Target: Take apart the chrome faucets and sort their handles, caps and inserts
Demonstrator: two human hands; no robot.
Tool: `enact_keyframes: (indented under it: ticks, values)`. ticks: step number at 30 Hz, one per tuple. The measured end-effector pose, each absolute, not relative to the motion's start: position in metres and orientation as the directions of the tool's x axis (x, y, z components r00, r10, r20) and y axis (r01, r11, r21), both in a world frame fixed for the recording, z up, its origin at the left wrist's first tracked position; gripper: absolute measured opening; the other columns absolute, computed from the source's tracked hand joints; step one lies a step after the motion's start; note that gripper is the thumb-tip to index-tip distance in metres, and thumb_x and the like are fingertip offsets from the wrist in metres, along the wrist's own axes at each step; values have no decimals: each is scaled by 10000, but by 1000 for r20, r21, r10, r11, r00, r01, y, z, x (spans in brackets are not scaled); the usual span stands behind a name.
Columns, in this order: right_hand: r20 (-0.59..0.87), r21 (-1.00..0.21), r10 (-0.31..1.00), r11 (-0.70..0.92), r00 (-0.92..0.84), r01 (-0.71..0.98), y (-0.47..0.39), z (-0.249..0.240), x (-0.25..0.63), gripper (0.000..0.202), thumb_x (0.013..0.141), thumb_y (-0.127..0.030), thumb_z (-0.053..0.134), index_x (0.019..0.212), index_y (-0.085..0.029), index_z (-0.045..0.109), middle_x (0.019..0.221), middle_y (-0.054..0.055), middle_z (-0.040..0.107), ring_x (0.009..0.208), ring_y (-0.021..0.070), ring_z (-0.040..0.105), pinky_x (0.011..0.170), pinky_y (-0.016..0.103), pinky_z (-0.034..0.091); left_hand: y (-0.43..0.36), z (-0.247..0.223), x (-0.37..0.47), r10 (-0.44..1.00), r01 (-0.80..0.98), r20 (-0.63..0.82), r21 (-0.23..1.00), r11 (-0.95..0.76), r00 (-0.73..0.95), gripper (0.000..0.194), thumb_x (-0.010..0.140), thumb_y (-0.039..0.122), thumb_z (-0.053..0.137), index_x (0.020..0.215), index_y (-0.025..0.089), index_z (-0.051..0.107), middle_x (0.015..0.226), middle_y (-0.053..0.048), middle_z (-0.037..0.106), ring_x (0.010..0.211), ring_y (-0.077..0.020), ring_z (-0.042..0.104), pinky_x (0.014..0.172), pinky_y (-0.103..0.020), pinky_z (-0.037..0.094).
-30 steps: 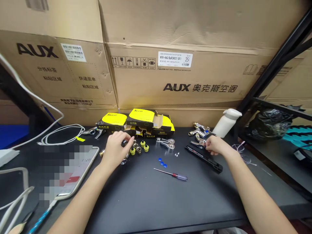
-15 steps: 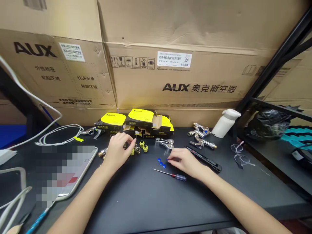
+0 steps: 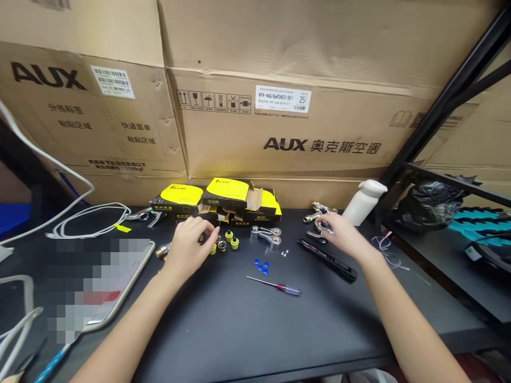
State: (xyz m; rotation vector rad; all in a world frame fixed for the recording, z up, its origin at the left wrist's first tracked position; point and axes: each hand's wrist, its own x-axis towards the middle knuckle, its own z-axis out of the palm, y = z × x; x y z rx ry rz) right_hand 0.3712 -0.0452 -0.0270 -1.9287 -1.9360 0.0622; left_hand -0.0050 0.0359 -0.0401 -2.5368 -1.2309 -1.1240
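My right hand (image 3: 341, 232) is at the chrome taps on the right, its fingers closed round the nearest tap (image 3: 318, 238), whose lever shows while its body is mostly hidden. More taps (image 3: 313, 217) lie just behind. On the left, my left hand (image 3: 191, 242) is curled over small metal parts, and what its fingers hold is hidden. Beside it are yellow-topped valve cartridges (image 3: 235, 243) and a metal ring nut (image 3: 222, 246). Between the hands lie chrome lever handles (image 3: 269, 235), several blue caps (image 3: 260, 268), tiny screws (image 3: 285, 253) and a screwdriver (image 3: 288, 290).
Yellow-and-black boxes (image 3: 227, 189) are stacked against the cardboard (image 3: 223, 143). A black utility knife (image 3: 327, 260) lies before the right forearm, with a white bottle (image 3: 364, 205) behind. A tablet-like device (image 3: 120, 287) and white cables (image 3: 85, 219) occupy the left side.
My right hand has left the blue caps and moved right and away from me to the taps. Another blue cap and the tiny screws now show. My left hand has stayed nearly still.
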Motion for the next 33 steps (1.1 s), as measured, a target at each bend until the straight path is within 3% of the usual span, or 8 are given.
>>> enact_keyframes:
  ticks: [3, 9, 12, 15, 19, 24, 30, 33]
  values:
    - [62, -357, 979, -162, 196, 920, -38, -34, 414, 274, 603, 7, 564, 817, -136, 658, 842, 85, 678, 842, 230, 617, 784, 308, 456, 36, -41, -5, 631, 709, 659, 206, -674, 409, 223, 866, 321, 490, 683, 199, 531, 711, -15, 592, 717, -179, 511, 715, -315, 350]
    - [-87, -488, 984, -176, 153, 855, -41, -37, 429, 166, 641, -98, 615, 786, -127, 691, 764, 59, 715, 705, 184, 655, 640, 240, 494, 38, -43, -5, 636, 711, 649, 202, -673, 418, 228, 871, 321, 478, 683, 200, 524, 706, -17, 587, 717, -178, 506, 710, -319, 351]
    - [-155, -656, 985, -163, 80, 737, -58, -14, 433, 230, 647, -234, 691, 845, -119, 710, 799, 75, 724, 720, 198, 665, 623, 242, 505, 37, -41, -5, 636, 708, 651, 209, -674, 414, 226, 869, 319, 484, 682, 198, 521, 706, -19, 586, 719, -182, 504, 708, -323, 354]
    - [-93, -853, 995, -91, 21, 514, -70, 6, 422, 379, 652, -335, 742, 967, -129, 692, 890, 92, 718, 795, 212, 667, 669, 264, 513, 31, -37, 0, 649, 669, 649, 279, -689, 397, 235, 868, 324, 496, 674, 194, 524, 703, -17, 588, 722, -179, 507, 715, -325, 369]
    - [70, -989, 997, 74, -36, 125, -64, -2, 356, 365, 661, -308, 776, 975, -154, 673, 966, 99, 710, 856, 206, 672, 770, 317, 521, 12, -32, 14, 745, 465, 538, 582, -667, 395, 207, 847, 355, 544, 729, 190, 585, 763, -20, 623, 762, -170, 557, 741, -309, 426]
    - [38, -986, 958, -10, -284, -164, -65, -38, 251, 317, 732, -310, 732, 991, -137, 670, 958, 101, 709, 851, 219, 683, 757, 347, 540, -16, -37, 38, 736, 38, 220, 948, -317, 641, 325, 863, 402, 522, 1126, 233, 610, 1148, -60, 631, 1052, -212, 572, 901, -345, 464]
    - [72, -991, 943, 32, -324, -127, -74, -55, 224, 351, 755, -347, 704, 1056, -169, 669, 965, 67, 708, 935, 230, 662, 887, 403, 498, -26, -51, 54, 742, -180, 35, 977, 116, 669, 362, 886, 462, 468, 1020, 171, 638, 996, -90, 673, 973, -225, 608, 875, -371, 477]
    - [30, -999, 955, 16, -295, -49, -71, -50, 237, 361, 705, -358, 752, 986, -144, 676, 946, 85, 712, 911, 229, 671, 881, 378, 498, -21, -54, 54, 792, -181, -17, 970, 160, 610, 383, 889, 486, 444, 994, 158, 610, 971, -92, 666, 913, -216, 619, 810, -349, 491]
